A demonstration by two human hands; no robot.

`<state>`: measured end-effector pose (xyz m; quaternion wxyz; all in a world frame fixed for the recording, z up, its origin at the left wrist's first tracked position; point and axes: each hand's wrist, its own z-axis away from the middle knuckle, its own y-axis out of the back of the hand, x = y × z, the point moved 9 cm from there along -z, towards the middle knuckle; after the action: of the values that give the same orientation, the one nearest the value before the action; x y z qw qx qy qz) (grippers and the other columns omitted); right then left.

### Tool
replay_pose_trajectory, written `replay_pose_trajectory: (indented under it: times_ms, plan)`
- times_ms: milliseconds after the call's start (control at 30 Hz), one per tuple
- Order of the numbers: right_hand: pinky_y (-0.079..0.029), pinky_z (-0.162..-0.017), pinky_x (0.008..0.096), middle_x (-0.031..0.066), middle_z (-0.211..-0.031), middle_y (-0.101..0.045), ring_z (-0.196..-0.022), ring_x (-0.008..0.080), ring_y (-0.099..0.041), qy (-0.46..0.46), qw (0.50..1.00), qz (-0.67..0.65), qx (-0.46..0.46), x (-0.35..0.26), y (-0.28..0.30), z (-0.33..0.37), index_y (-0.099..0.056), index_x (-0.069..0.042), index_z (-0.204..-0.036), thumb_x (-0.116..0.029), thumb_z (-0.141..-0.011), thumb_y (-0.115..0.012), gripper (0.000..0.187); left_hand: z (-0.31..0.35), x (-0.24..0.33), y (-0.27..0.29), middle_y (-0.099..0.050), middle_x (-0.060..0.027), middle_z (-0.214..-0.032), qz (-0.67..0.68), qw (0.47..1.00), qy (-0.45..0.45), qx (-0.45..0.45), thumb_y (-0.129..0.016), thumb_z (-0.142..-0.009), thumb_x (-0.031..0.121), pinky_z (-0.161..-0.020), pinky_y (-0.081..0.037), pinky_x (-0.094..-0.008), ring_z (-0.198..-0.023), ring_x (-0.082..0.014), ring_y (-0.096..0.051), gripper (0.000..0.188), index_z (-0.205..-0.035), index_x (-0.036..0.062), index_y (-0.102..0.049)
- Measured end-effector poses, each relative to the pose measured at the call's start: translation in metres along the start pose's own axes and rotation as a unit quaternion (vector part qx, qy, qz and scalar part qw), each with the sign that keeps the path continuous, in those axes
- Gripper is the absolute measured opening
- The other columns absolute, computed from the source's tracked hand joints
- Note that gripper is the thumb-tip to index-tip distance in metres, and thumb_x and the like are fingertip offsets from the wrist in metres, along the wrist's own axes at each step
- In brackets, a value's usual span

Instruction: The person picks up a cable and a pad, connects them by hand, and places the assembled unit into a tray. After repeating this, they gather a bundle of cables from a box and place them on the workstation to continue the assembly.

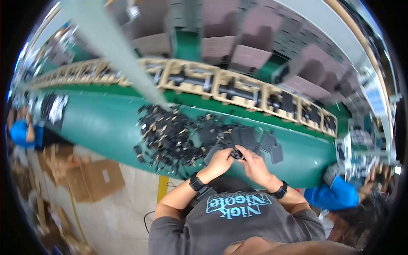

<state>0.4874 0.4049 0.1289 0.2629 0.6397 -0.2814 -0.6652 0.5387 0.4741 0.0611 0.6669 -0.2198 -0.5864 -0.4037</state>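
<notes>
Blue clothing [19,131] on a co-worker, far left edge, beside the table end. Black-and-silver packets [55,108] lie on the left end of the green table [108,123]. Open cardboard box [95,180] on the floor below, more cardboard around it. Grey post [114,46] slants down from the top, blurred, its lower end by the cable pile. Tan trays [216,83] run in a row along the far side, dark parts inside, too small to name. Loose pile of black cables [165,136] mid-table, small gold-coloured bits throughout, spreading right toward the hands. Yellow floor stripe [162,190] below the pile.

Left hand [219,163], dark band on wrist: thumb and fingers closed on the left side of a small black cable coil [236,154]. Coil is between both hands, at the table's near edge, just in front of the person's body. Right hand [255,165], also banded: fingertips pinched on the coil's right side; exact finger placement hard to tell. Dark flat pieces [244,138] overlap on the table just beyond the hands; another flat piece [276,154] farther right. Second co-worker's blue sleeve [335,193] at right, near the table end.
</notes>
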Motion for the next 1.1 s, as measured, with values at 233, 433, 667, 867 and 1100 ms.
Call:
replay_pose_trajectory:
  times_ms: [233,433,667,867,1100]
  plan:
    - [-0.047,-0.062,0.0402,0.0221,-0.081,-0.059,-0.078,0.0382,-0.058,-0.213,0.944,0.035,0.250,0.123,0.101,0.025,-0.054,-0.003,-0.102,-0.024,-0.088,-0.049,0.026,-0.045,0.028,-0.028,-0.054,-0.0036,-0.073,-0.003,0.997,-0.074,0.011,-0.057,-0.082,0.007,-0.053,-0.042,-0.0233,-0.060,-0.0100,-0.051,0.034,-0.111,0.0050,-0.041]
    - [-0.043,-0.056,0.0334,0.0125,-0.063,-0.054,-0.056,0.0203,-0.052,-0.268,0.903,-0.111,0.318,0.238,0.157,-0.001,-0.054,-0.001,-0.102,-0.026,-0.089,-0.046,0.029,-0.045,-0.005,-0.045,-0.055,-0.0038,-0.074,-0.011,0.998,-0.012,-0.055,-0.053,-0.082,0.004,-0.053,-0.042,-0.0228,-0.059,-0.0099,-0.052,0.026,-0.108,0.0037,-0.046]
    - [-0.028,-0.036,0.0249,-0.0012,-0.050,-0.041,-0.038,0.0072,-0.035,-0.372,0.920,-0.096,0.074,0.270,0.138,-0.075,-0.057,-0.003,-0.085,-0.033,-0.089,-0.043,0.033,-0.035,-0.033,-0.037,-0.056,-0.0041,-0.075,0.022,0.998,0.026,-0.047,-0.052,-0.082,0.002,-0.053,-0.043,-0.0225,-0.060,-0.0097,-0.053,0.022,-0.105,0.0028,-0.049]
    - [-0.043,-0.079,0.0469,0.0302,-0.095,-0.056,-0.094,0.0413,-0.053,-0.351,0.920,0.167,0.051,0.298,0.134,-0.120,-0.053,0.006,-0.095,-0.035,-0.088,-0.038,0.044,-0.032,-0.048,-0.020,-0.056,-0.0036,-0.073,0.033,0.999,0.038,-0.019,-0.051,-0.083,0.001,-0.054,-0.043,-0.0228,-0.060,-0.0098,-0.053,0.021,-0.104,0.0033,-0.049]
    - [-0.048,-0.059,0.0438,0.0248,-0.078,-0.058,-0.068,0.0385,-0.058,-0.278,0.864,0.244,0.342,0.269,0.109,-0.119,-0.041,0.007,-0.098,-0.023,-0.089,-0.040,0.031,-0.028,-0.051,-0.009,-0.057,-0.0037,-0.074,0.036,0.999,0.036,-0.010,-0.050,-0.083,0.001,-0.054,-0.043,-0.0223,-0.060,-0.0099,-0.053,0.021,-0.103,0.0036,-0.049]
